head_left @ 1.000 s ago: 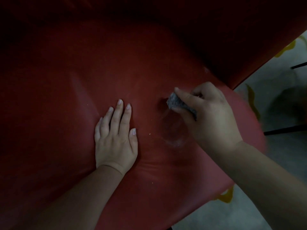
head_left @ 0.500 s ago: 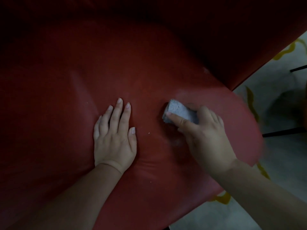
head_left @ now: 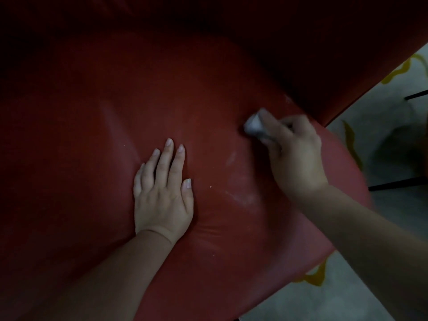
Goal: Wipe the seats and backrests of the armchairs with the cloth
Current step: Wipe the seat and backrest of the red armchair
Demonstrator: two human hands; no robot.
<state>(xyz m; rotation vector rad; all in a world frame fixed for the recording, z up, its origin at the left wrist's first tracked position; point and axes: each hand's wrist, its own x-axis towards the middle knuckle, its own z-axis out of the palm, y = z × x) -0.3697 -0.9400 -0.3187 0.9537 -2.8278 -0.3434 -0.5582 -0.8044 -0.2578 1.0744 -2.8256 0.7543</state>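
A red leather armchair seat (head_left: 92, 158) fills most of the view, with its dark backrest (head_left: 278, 31) rising at the top. My right hand (head_left: 294, 156) grips a small grey folded cloth (head_left: 253, 125) and presses it on the seat near the back right, close to the backrest. The cloth looks blurred. My left hand (head_left: 162, 191) lies flat on the middle of the seat, palm down, fingers together, holding nothing. Pale smears (head_left: 240, 193) show on the leather between the two hands.
The seat's right and front edge (head_left: 335, 239) drops to a pale floor with yellow markings (head_left: 317, 276). Thin black bars (head_left: 398, 183), perhaps furniture legs, cross the floor at the right. The upper left of the chair is in deep shadow.
My right hand has pushed the cloth away from me and to the right, from mid-seat toward the backrest. My left hand has stayed flat in place.
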